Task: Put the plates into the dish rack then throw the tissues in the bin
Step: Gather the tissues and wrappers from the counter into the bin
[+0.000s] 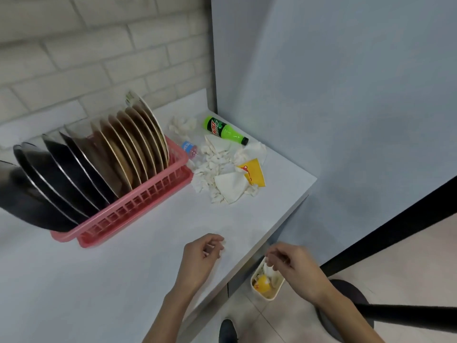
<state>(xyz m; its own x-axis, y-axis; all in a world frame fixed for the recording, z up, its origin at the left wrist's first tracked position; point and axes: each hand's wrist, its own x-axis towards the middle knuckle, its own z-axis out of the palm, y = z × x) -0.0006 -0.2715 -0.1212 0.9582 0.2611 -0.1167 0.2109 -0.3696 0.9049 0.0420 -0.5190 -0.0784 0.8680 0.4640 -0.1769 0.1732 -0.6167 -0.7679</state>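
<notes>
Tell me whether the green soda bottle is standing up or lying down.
Lying down. The green soda bottle rests on its side on the counter, with its black cap pointing right.

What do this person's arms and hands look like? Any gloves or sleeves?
No gloves. The left hand and right hand are bare, and both forearms are bare to the picture's edge, with no sleeve in view. I see no watch, bracelet or ring, though the picture is too blurred to rule out small ones.
</notes>
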